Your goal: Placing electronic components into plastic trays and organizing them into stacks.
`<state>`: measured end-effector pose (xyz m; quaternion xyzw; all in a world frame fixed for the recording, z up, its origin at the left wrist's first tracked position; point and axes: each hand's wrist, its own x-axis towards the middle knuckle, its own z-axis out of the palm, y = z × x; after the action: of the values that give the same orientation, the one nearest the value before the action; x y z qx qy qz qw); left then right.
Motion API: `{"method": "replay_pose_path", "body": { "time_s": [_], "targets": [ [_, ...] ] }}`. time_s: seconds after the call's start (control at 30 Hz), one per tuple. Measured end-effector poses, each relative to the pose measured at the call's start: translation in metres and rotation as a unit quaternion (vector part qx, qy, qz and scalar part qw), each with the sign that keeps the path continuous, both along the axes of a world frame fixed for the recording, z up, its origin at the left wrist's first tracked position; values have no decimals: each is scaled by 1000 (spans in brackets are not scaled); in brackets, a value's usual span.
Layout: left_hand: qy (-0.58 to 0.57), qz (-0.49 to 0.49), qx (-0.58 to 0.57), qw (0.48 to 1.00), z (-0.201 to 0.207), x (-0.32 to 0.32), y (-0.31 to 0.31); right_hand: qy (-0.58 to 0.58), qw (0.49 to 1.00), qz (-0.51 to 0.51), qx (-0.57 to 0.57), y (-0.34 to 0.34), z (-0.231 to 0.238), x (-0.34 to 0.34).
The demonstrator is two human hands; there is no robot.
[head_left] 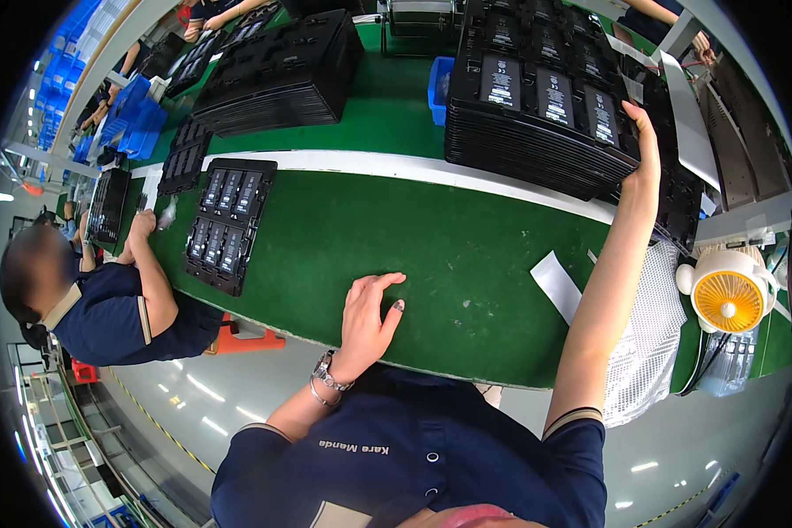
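My left hand (371,319) hovers over or rests on the green bench mat (466,255), open, thumb apart from the fingers, holding nothing. At the far right, my right hand (645,150) grips the right edge of a tall stack of black plastic trays (528,145); some of its fingers are hidden. Flat black battery packs (554,95) with white print lie in the pockets of the stack's top tray. Left of my left hand, a single black tray (231,227) holds two rows of similar battery packs.
Another black tray stack (282,70) stands at the back left. A blue bin (440,90) sits beside the right stack. On the right are a white paper (556,286), bubble wrap (647,343) and a yellow-white fan (727,295). A co-worker (106,308) sits at the left.
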<state>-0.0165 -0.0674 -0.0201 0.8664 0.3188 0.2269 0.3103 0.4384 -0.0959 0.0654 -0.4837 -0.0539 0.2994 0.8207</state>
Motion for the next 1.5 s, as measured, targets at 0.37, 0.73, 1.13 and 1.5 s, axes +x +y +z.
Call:
{"method": "replay_pose_path", "body": {
  "time_s": [0.37, 0.73, 1.13, 1.5],
  "targets": [
    [16, -3, 19, 1000, 3, 0, -1, -6, 1000, -8, -10, 1, -2, 0],
    [17, -10, 23, 1000, 3, 0, -1, -4, 1000, -14, 8, -1, -5, 1],
    [25, -18, 33, 999, 4, 2, 1, -72, 997, -10, -31, 4, -41, 29],
    [33, -17, 28, 999, 3, 0, 0, -43, 994, -37, -91, 9, -46, 21]
  ]
}}
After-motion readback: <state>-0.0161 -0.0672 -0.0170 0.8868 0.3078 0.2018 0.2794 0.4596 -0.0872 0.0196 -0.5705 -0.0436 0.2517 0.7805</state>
